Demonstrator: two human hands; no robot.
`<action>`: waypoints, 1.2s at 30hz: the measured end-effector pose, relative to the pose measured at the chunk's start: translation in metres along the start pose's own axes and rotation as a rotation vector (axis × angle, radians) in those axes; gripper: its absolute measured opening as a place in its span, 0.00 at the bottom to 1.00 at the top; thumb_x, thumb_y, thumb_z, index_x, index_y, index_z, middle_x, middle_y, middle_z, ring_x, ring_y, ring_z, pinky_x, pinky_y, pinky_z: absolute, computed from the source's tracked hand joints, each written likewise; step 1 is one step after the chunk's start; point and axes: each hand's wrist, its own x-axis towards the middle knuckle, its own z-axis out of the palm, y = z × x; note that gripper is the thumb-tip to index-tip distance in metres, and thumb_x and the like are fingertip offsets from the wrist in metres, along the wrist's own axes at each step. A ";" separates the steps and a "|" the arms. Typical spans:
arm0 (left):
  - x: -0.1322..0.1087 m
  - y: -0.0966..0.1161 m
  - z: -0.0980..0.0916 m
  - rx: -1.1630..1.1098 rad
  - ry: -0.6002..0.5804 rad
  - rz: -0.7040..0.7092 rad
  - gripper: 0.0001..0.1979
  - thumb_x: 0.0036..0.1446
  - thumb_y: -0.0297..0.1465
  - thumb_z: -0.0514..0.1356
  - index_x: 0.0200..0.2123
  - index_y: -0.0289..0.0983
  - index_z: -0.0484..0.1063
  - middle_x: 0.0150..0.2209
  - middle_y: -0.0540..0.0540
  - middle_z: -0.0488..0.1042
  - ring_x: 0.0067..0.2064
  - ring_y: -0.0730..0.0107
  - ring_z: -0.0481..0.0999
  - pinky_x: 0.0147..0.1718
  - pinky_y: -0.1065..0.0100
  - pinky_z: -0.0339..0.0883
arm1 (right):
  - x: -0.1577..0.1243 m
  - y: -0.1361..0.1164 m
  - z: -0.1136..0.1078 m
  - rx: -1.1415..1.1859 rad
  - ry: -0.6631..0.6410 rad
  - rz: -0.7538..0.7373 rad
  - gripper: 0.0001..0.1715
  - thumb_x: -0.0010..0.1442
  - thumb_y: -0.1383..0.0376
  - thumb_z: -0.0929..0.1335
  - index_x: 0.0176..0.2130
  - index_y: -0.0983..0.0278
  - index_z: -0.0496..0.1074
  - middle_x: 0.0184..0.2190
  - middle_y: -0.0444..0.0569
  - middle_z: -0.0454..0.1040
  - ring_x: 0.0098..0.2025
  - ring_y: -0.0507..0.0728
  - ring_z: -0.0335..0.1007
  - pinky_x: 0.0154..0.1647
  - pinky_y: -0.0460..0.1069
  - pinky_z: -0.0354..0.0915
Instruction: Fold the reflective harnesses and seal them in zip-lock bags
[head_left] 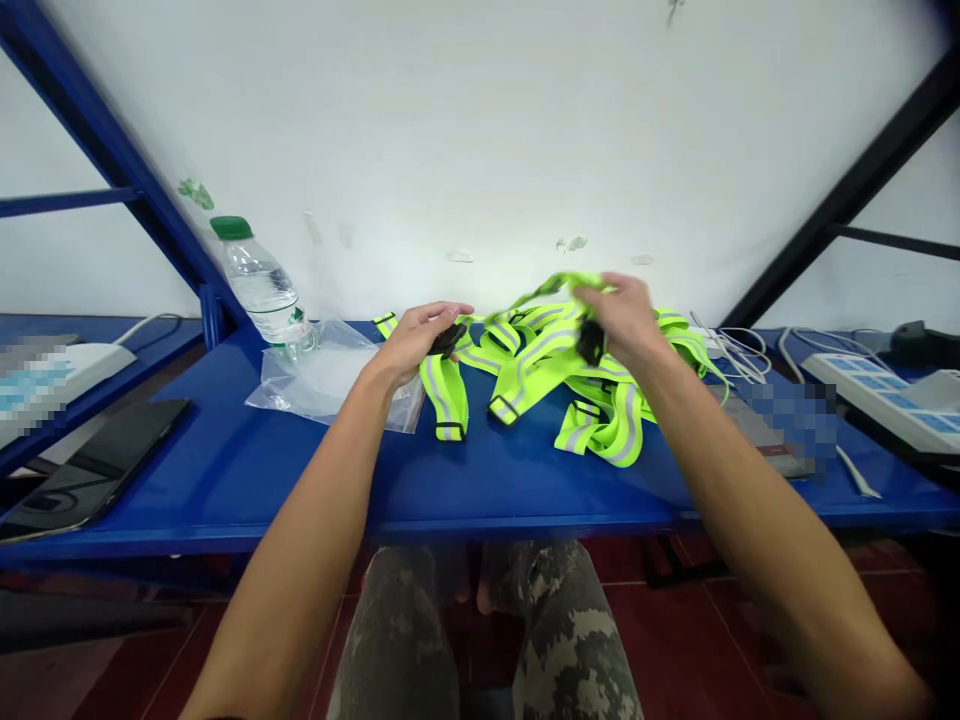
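Observation:
A tangle of neon-yellow reflective straps with grey stripes lies on the blue table. My left hand is closed on a black buckle at one strap end, with a strap hanging below it. My right hand is closed on another black buckle and lifts a strap loop above the pile. Both hands hover just over the straps at the table's far side.
A water bottle with a green cap stands at the back left, beside clear plastic bags. A dark tablet lies at the left. White cables and a power strip sit at the right. A white wall rises behind.

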 end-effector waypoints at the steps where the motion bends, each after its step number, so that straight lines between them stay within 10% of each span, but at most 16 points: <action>1: -0.003 0.003 -0.003 -0.018 -0.029 -0.035 0.27 0.51 0.47 0.67 0.48 0.34 0.78 0.25 0.50 0.71 0.24 0.75 0.69 0.23 0.71 0.64 | 0.005 -0.007 -0.006 0.122 0.178 0.018 0.06 0.54 0.67 0.69 0.31 0.61 0.65 0.22 0.39 0.64 0.24 0.50 0.62 0.27 0.47 0.63; 5: -0.012 0.011 -0.011 0.039 -0.216 -0.134 0.26 0.50 0.45 0.69 0.48 0.35 0.79 0.20 0.52 0.68 0.19 0.78 0.62 0.18 0.72 0.55 | 0.003 -0.020 -0.018 0.355 0.486 0.069 0.12 0.57 0.69 0.67 0.29 0.59 0.58 0.21 0.36 0.59 0.23 0.48 0.60 0.28 0.46 0.67; 12: -0.013 0.004 0.008 0.343 -0.540 -0.220 0.21 0.45 0.46 0.71 0.35 0.35 0.80 0.26 0.50 0.75 0.27 0.75 0.68 0.28 0.71 0.58 | -0.032 0.000 0.003 0.403 0.097 0.461 0.17 0.50 0.63 0.76 0.36 0.63 0.66 0.27 0.42 0.74 0.28 0.53 0.74 0.28 0.50 0.76; 17: -0.018 0.003 0.026 0.349 -0.650 -0.234 0.23 0.40 0.48 0.73 0.31 0.37 0.74 0.27 0.49 0.76 0.30 0.70 0.73 0.34 0.69 0.62 | -0.055 0.008 0.025 0.399 -0.104 0.474 0.24 0.49 0.56 0.77 0.41 0.62 0.69 0.33 0.50 0.79 0.36 0.60 0.79 0.35 0.56 0.78; 26: -0.019 -0.006 0.038 0.458 -0.527 -0.084 0.28 0.52 0.58 0.60 0.25 0.36 0.73 0.22 0.50 0.67 0.24 0.73 0.62 0.24 0.68 0.52 | -0.086 0.022 0.052 0.273 -0.177 0.321 0.31 0.50 0.47 0.74 0.46 0.63 0.70 0.44 0.55 0.79 0.46 0.63 0.77 0.43 0.56 0.75; 31: -0.017 -0.007 0.032 0.459 -0.444 -0.084 0.26 0.53 0.56 0.61 0.25 0.37 0.74 0.19 0.52 0.63 0.22 0.76 0.56 0.23 0.68 0.47 | -0.073 0.010 0.029 -0.120 0.067 0.004 0.40 0.54 0.46 0.70 0.59 0.62 0.63 0.60 0.59 0.66 0.57 0.65 0.68 0.50 0.58 0.70; 36: -0.014 -0.014 0.032 0.380 -0.482 -0.036 0.25 0.54 0.53 0.61 0.32 0.35 0.79 0.22 0.51 0.66 0.23 0.76 0.59 0.24 0.70 0.51 | -0.069 0.000 0.014 -0.373 -0.733 -0.442 0.29 0.53 0.58 0.73 0.54 0.59 0.72 0.54 0.51 0.74 0.56 0.63 0.70 0.58 0.58 0.65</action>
